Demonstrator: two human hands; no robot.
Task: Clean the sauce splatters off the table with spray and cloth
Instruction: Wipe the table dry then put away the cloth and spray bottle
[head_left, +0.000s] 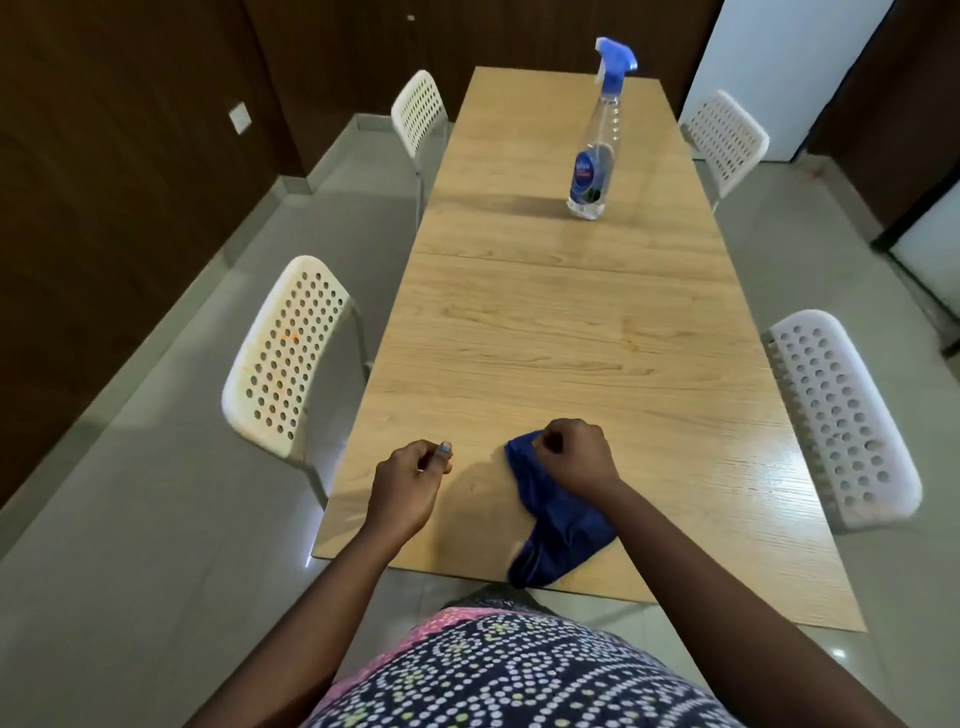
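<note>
Cloth (558, 514), dark blue and bunched, lies at the near end of the wooden surface (571, 322), one corner drooping over the near edge. Seen from the head camera, the right hand (574, 457) has its fingers curled on the cloth's far end, gripping a fold. The left hand (410, 478) hovers just beside it over the near left part of the surface, fingers curled in with nothing visibly held.

The cloth looks soft, limp and light; it should crumple to any grip, so a bunched handful in the middle would likely give the firmest wiping pad.

The spray bottle (597, 150) stands upright at the far end, well apart from both hands. Its clear plastic body looks nearly empty, so it is probably light and easy to tip; the narrow neck under the blue trigger head is the natural place to take it. A dark blue label sits low on the body, but its writing is too blurred to read.

Faint orange specks show on the surface near the right edge, mid-length. Four white perforated chairs (285, 358) flank the sides.
</note>
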